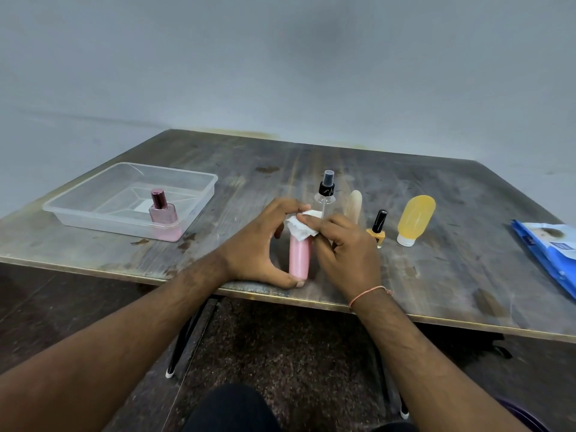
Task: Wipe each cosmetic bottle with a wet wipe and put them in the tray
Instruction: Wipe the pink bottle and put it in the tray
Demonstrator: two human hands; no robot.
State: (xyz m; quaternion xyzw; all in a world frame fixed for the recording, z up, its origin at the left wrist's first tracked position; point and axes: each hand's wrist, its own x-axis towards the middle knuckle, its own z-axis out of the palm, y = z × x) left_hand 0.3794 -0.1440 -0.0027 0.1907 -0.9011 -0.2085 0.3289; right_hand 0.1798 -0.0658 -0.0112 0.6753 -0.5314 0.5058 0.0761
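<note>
From the head camera, both hands meet near the front edge of the worn grey worktop [436, 285]. The left hand [255, 244] curls round a pink bottle [300, 255] that stands upright on the worktop, thumb low at its base and fingers arched over its top. The right hand [346, 247] pinches a white wet wipe [300, 227] and presses it against the bottle's upper part, which the wipe hides.

Just behind the hands stand a clear spray bottle [325, 198] with a black nozzle and a pale cream tube [353, 205]. To their right come a small orange nail polish bottle [377, 233] with a tall black cap, then a yellow squeeze bottle [414, 218] resting on its white cap.

At the far left sits a clear plastic tray [93, 213], and inside it, in the near right corner, stands a pink perfume bottle [162, 207] with a metallic cap. A blue wipes packet [548, 247] lies at the worktop's right edge.
</note>
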